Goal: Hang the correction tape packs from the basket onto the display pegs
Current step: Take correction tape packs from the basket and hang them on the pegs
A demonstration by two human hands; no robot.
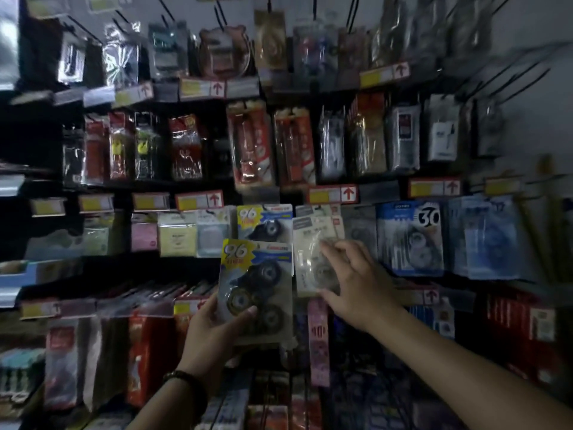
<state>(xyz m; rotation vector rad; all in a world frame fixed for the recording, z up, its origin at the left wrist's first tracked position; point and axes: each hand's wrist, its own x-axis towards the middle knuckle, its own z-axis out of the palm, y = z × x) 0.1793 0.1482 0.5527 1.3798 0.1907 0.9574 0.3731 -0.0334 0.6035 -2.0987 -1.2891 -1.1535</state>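
Dim, motion-blurred view of a shop wall hung with packaged stationery. Your left hand (214,330), with a beaded bracelet (183,378) at the wrist, grips a "96" correction tape pack (257,283) by its lower left part, thumb across the front. It holds the pack upright in front of the display, just below a matching hung "96" pack (265,223). Your right hand (350,283) reaches to the neighbouring pale correction tape pack (310,256). Its fingers are bent and spread, fingertips on the clear front and thumb at the lower edge, apparently holding that pack. Blue "30" packs (409,237) hang further right. The basket cannot be made out. The peg you need is hidden behind the hung packs, and only bare pegs (508,88) high on the right show clearly. The likely trouble starts there: in this light you would be finding the peg tip by feel. Your grip also sits low on the pack, far from its hang hole, so the top may wobble and miss. A miss could push the hung "96" pack off, or put yours on the pale pack's peg. Tugging the pale pack outward could slide it off its own peg. The glossy blister might also slip from a one-handed hold.
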